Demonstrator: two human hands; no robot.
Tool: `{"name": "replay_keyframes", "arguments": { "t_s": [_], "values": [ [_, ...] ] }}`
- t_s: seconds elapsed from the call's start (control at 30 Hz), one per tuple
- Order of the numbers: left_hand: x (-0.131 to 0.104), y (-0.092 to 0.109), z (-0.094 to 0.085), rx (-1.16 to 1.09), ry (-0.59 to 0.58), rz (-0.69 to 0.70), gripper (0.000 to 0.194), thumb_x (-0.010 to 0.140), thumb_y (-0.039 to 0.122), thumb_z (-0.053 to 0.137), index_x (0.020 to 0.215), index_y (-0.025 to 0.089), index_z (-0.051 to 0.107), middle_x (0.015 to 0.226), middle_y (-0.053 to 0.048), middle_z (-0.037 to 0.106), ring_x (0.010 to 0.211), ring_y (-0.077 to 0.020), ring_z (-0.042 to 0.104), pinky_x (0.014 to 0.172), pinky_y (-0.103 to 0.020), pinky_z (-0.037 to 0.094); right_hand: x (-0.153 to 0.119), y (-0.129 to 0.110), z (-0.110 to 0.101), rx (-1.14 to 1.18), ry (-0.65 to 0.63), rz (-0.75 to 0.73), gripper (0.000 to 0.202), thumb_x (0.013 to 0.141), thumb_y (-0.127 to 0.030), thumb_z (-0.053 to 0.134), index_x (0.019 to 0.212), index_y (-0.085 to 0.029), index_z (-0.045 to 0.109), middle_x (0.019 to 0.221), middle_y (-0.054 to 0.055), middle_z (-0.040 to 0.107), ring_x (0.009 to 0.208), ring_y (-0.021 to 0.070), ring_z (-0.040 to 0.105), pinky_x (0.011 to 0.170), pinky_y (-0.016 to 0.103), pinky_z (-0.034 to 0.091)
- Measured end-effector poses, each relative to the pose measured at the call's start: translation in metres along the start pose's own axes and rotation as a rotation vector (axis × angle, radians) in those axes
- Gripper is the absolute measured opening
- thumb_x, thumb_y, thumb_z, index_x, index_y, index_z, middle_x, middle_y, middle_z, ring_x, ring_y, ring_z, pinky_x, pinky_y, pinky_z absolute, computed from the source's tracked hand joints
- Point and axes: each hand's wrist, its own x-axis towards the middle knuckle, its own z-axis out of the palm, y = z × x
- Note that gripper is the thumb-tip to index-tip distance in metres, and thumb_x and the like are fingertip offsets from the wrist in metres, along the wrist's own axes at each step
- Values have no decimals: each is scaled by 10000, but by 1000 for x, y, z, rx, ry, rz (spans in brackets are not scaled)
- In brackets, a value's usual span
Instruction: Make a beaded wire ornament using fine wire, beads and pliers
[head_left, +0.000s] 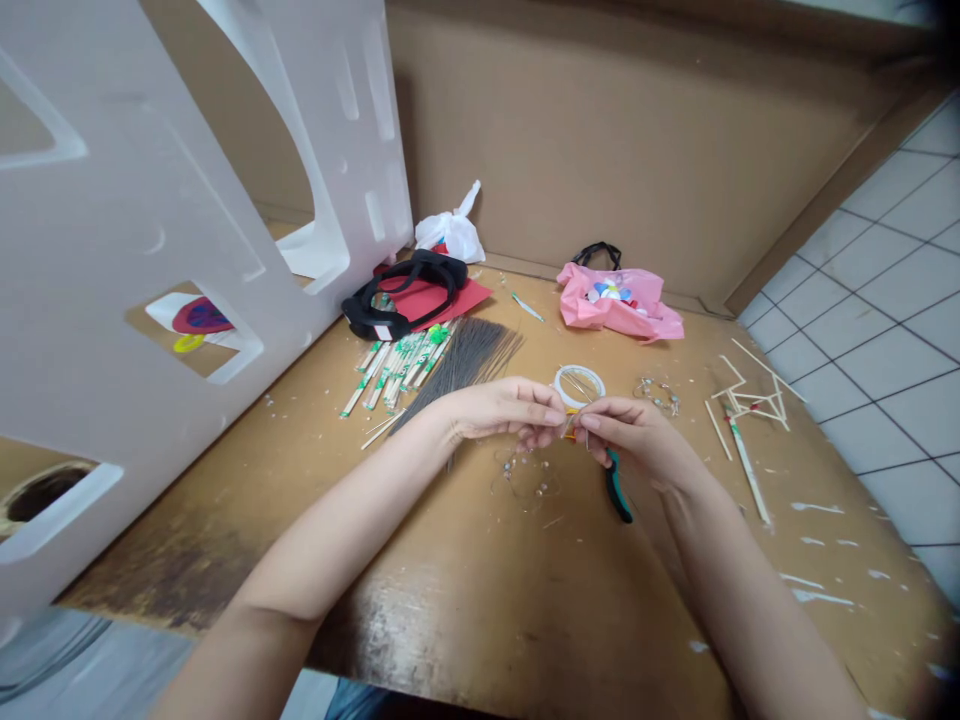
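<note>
My left hand (529,410) and my right hand (626,428) meet over the middle of the table. Both are closed, thumb against fingers, on a thin wire (569,424) that runs between the fingertips. Just beyond them lies a white ring-shaped roll (600,379) with thin sticks or wires across it. The teal and black handle of a pair of pliers (618,490) sticks out below my right hand, which hides its head. Nearer to me is a wire loop with small beads (536,480). A second beaded wire loop (657,394) rests to the right.
Left of my hands lie a bundle of dark wires (476,355), wrapped chopsticks (405,370) and a black head strap (367,312). A pink bag (622,300) and a white bag (452,235) stand behind. A stick frame (757,405) lies right. A white plastic panel (247,200) rises left.
</note>
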Motion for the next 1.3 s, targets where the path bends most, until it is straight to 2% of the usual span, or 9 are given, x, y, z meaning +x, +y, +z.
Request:
{"name": "replay_keyframes", "arguments": {
  "t_s": [0.17, 0.33, 0.53, 0.77, 1.0, 1.13, 1.3],
  "values": [
    [2, -3, 1, -41, -41, -15, 331, 726, 417, 671, 801, 98, 624, 640, -20, 595, 500, -68, 525, 417, -171, 376, 0, 2, -5, 10, 68, -42, 217, 687, -379, 721, 734, -169, 687, 638, 6, 636, 458, 81, 511, 424, 221, 392],
    [4, -4, 3, -42, -25, -43, 318, 693, 404, 704, 790, 111, 631, 631, -12, 602, 488, -59, 508, 417, -171, 367, -2, -1, -4, -56, 81, -67, 214, 685, -386, 722, 715, -176, 696, 540, -10, 603, 449, 87, 518, 442, 227, 411],
    [5, -4, 5, -73, 12, -78, 334, 659, 405, 731, 751, 99, 633, 613, -26, 625, 470, -63, 525, 397, -167, 358, -4, -6, -1, -91, 127, -82, 250, 659, -413, 730, 704, -170, 695, 538, -5, 608, 440, 85, 512, 444, 235, 421],
    [7, -6, 6, -137, 30, -94, 307, 641, 360, 744, 712, 98, 599, 586, -10, 616, 457, -56, 528, 377, -152, 347, -5, -6, -3, -123, 129, -88, 238, 674, -401, 721, 717, -169, 694, 545, 3, 623, 460, 91, 531, 468, 237, 435],
    [9, -5, 10, -171, 2, -61, 253, 646, 306, 730, 677, 114, 567, 511, 31, 551, 430, -40, 466, 389, -157, 336, -6, -4, -9, -104, 38, -44, 234, 705, -395, 700, 698, -162, 687, 558, 15, 633, 481, 100, 547, 480, 237, 438],
    [8, -3, 12, -110, 34, -30, 256, 671, 320, 712, 680, 111, 564, 507, 35, 543, 426, -36, 457, 402, -160, 337, -5, -3, -10, -69, 51, -39, 242, 697, -403, 704, 668, -165, 674, 565, 14, 633, 461, 93, 535, 458, 230, 427],
    [5, 5, 17, 131, 154, 24, 208, 734, 293, 668, 715, 104, 585, 548, 35, 547, 484, -43, 489, 472, -175, 375, -5, -4, -12, -87, 97, -37, 234, 701, -393, 706, 668, -165, 663, 579, 5, 625, 442, 87, 525, 440, 228, 423]
  ]
}}
